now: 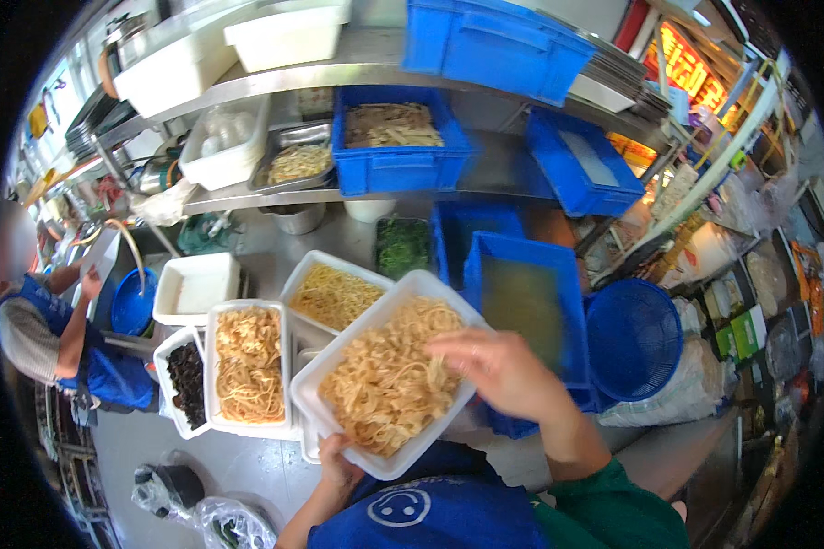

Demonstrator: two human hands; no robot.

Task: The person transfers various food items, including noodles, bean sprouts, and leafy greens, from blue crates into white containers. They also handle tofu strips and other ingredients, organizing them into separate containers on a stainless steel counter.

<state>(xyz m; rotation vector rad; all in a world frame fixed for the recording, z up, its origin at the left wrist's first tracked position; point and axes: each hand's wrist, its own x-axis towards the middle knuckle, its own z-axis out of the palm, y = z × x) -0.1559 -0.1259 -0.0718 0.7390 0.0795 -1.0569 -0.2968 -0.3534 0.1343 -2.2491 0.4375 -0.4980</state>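
A white plastic tub [299, 391] of pale, noodle-like strips [384, 384], perhaps shredded tofu skin, is tilted in front of my blue apron. My left hand [338, 460] grips its near-left corner. Over the right side of the tub is my right hand [498, 370], slightly blurred. Its fingertips are at the strips, and whether they pinch any is hidden. Just beyond stands a white tub of yellow bean sprouts [336, 295]. To the left, one tub holds similar strips [249, 364] and a narrower one holds black fungus-like pieces [187, 384].
Blue crates [525, 261], one with cloudy liquid, stand right of the tub, beside a blue mesh basket [635, 340]. A steel shelf [281, 79] bearing bins crosses above the counter. A person [75, 329] stands at the far left. Plastic bags [233, 525] lie on the floor.
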